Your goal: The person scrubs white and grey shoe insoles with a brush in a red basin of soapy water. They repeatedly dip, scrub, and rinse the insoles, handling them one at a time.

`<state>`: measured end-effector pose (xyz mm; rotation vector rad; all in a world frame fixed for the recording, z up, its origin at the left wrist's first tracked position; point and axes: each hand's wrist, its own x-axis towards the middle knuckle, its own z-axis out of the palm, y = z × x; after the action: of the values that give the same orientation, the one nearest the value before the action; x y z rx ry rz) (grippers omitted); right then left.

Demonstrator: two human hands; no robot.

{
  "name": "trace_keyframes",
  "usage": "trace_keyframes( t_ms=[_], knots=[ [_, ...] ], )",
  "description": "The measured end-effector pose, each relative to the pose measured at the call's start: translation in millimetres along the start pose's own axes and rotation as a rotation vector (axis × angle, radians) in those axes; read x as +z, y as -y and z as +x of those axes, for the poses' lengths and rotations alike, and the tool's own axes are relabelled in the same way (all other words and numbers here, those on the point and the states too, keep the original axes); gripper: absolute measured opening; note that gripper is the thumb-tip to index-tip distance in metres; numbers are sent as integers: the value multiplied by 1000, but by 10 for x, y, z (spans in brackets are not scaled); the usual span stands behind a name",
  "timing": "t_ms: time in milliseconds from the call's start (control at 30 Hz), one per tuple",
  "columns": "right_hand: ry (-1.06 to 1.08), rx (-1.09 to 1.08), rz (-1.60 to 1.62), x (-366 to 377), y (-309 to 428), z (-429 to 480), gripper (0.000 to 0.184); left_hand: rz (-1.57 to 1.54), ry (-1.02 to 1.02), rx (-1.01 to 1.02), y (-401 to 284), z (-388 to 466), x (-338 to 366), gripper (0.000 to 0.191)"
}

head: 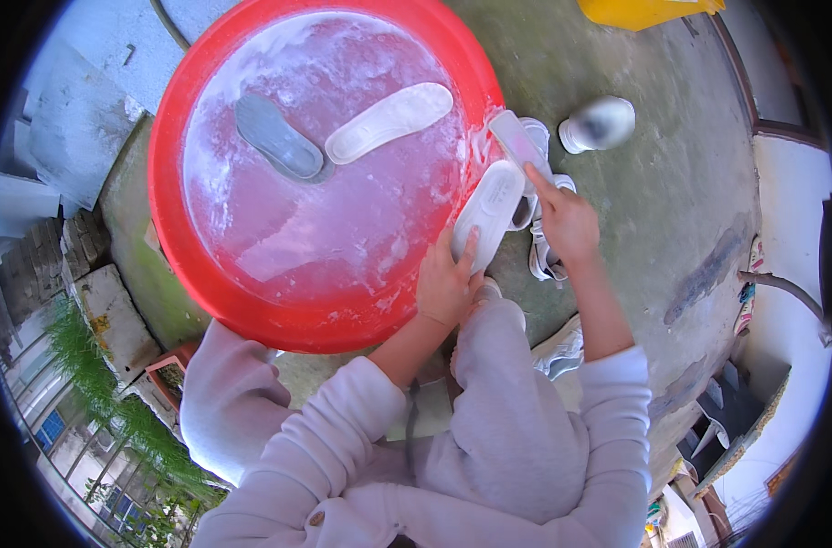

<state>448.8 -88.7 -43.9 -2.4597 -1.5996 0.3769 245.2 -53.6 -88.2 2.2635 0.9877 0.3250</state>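
Observation:
My left hand (448,277) grips the heel or toe end of a white shoe insole (490,209), which rests over the right rim of a large red plastic tub (173,226). In my right hand (568,222) is a pale, flat-backed scrub brush (521,144), held beside the insole's upper end; its bristles are hidden. Soapy, cloudy water (299,226) fills the tub. On that water lie a grey insole (277,135) and another white insole (390,123), close together. Suds cling to the rim near the brush.
White shoes (545,253) stand on the concrete floor (635,274) just right of the tub, partly behind my hands. Farther right is a lone white shoe (599,125), blurred. Another shoe (560,349) lies beside my leg. A yellow plastic container (638,12) is at the top edge.

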Motion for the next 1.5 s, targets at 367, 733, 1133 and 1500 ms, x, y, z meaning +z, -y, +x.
trace_keyframes(
  t_ms=[367, 733, 1133, 1500],
  knots=[
    [-138, -8, 132, 119, -101, 0, 47, 15, 2, -46, -29, -4, 11, 78],
    [-11, -70, 39, 89, -19, -59, 50, 2, 26, -75, 18, -1, -6, 77],
    [50, -112, 32, 20, 114, -160, 50, 5, -16, -67, 65, 11, 26, 78],
    [84, -175, -72, 45, 85, -278, 56, -5, 9, -79, 50, 10, -6, 77]
  ],
)
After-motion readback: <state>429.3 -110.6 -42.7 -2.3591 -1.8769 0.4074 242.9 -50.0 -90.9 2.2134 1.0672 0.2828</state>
